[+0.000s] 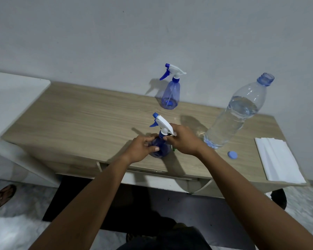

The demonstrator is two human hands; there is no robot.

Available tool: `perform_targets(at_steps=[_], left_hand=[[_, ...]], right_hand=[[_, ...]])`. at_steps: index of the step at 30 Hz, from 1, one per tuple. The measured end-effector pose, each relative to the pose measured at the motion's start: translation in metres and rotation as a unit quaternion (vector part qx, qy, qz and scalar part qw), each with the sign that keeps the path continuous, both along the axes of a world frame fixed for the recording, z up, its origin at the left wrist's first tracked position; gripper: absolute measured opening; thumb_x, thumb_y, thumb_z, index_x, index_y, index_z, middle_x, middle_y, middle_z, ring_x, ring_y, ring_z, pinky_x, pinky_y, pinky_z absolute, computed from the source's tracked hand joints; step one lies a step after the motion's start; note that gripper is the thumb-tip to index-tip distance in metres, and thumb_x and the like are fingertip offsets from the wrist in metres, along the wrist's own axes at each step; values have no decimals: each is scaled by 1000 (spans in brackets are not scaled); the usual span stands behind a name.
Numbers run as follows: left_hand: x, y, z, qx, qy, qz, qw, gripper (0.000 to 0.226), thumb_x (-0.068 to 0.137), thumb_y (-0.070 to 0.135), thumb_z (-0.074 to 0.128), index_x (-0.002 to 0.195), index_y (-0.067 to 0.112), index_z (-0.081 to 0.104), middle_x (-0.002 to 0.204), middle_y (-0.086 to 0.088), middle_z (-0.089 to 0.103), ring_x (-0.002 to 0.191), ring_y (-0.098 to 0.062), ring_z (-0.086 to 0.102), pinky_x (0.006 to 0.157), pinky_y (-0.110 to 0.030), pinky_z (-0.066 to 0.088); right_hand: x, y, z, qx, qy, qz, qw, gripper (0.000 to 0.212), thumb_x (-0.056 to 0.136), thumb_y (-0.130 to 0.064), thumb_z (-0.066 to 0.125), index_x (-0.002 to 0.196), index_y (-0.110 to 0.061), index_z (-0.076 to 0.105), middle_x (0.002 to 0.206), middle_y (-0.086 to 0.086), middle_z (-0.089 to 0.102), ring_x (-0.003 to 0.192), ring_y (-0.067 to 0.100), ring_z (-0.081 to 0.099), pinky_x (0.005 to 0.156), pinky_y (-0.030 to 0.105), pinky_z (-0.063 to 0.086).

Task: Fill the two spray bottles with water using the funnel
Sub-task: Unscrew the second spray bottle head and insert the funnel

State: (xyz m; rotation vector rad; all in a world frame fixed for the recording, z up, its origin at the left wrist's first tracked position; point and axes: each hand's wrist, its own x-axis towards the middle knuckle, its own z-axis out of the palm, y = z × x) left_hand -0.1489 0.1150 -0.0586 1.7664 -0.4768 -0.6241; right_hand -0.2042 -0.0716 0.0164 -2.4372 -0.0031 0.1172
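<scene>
A blue spray bottle (160, 147) with a white trigger head stands near the front edge of the wooden table (79, 114). My left hand (143, 147) grips its body. My right hand (182, 139) is closed around its neck, just under the trigger head. A second blue spray bottle (170, 92) stands upright at the back by the wall, its head on. To the right stands a large clear water bottle (237, 112), uncapped and partly full. A small green bit (174, 149) shows under my right hand; the funnel itself I cannot make out.
The water bottle's blue cap (232, 154) lies on the table near the front right. A folded white cloth or paper (278, 159) covers the right end. A white surface (11, 98) adjoins the table on the left. A sandalled foot (2, 195) is on the floor.
</scene>
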Motion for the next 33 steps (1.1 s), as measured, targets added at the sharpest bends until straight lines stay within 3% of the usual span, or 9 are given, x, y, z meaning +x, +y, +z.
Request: perform_targets(at_steps=[4, 7, 9, 13, 17, 19, 23, 28, 33], left_hand=[[0, 2, 0, 9, -6, 2, 1000, 49, 88, -4, 68, 135, 7, 60, 126, -3, 68, 114, -12, 65, 86, -8, 49], [0, 2, 0, 23, -9, 2, 1000, 38, 89, -2, 68, 125, 8, 67, 114, -2, 73, 107, -12, 68, 87, -12, 51], [0, 3, -1, 24, 5, 2, 1000, 35, 90, -2, 67, 123, 7, 68, 118, -6, 73, 110, -14, 68, 92, -19, 52], [-1, 4, 1, 9, 11, -11, 1000, 51, 90, -2, 66, 139, 9, 56, 137, 1, 62, 123, -13, 61, 106, -25, 47], [-2, 3, 3, 3, 10, -18, 1000, 53, 89, -2, 67, 139, 12, 56, 132, 0, 66, 121, -11, 63, 104, -24, 48], [-2, 3, 4, 8, 7, -16, 1000, 51, 89, -3, 67, 138, 10, 57, 128, -2, 68, 118, -11, 64, 102, -23, 49], [-2, 2, 12, 37, -22, -11, 999, 53, 87, 2, 72, 137, 16, 59, 125, 6, 68, 114, -5, 63, 98, -11, 46], [4, -4, 20, 122, -104, 5, 987, 56, 80, 15, 80, 133, 23, 64, 132, 7, 65, 126, -9, 55, 103, -19, 37], [4, -16, 23, 100, -109, 35, 988, 61, 74, 21, 86, 132, 19, 65, 130, 11, 61, 122, -4, 53, 103, -20, 39]], right_hand=[[-1, -1, -2, 44, -10, -19, 999, 29, 85, -33, 80, 106, -29, 62, 88, -15, 65, 77, 1, 59, 64, 18, 40], [0, 8, -8, 59, -39, -91, 993, 45, 77, -45, 85, 106, -22, 60, 83, -11, 66, 72, 5, 59, 58, 17, 40], [0, 12, -14, 56, -63, -113, 990, 41, 77, -42, 85, 97, -17, 59, 77, -8, 64, 69, 11, 58, 58, 24, 39], [-1, 4, -18, 59, -61, -83, 993, 25, 83, -28, 81, 95, -13, 65, 81, -1, 69, 77, 20, 64, 68, 36, 48], [-5, -4, -12, 129, -27, -46, 990, 16, 88, -13, 78, 103, -16, 72, 84, -13, 71, 75, -6, 65, 70, 15, 47], [-5, -4, -9, 174, -29, -46, 983, 12, 89, -8, 76, 99, -14, 73, 81, -13, 71, 72, -8, 63, 69, 10, 46], [1, -3, 12, 293, -97, -98, 946, 15, 87, -2, 77, 100, -9, 75, 82, -5, 73, 77, -1, 67, 74, 17, 52], [14, -15, 48, 360, -140, -133, 913, 17, 88, -10, 78, 105, -12, 75, 90, 17, 71, 78, 19, 71, 70, 28, 59], [26, -29, 68, 337, -202, -163, 905, 23, 88, -9, 78, 110, -15, 74, 92, 2, 76, 77, 14, 71, 65, 24, 57]])
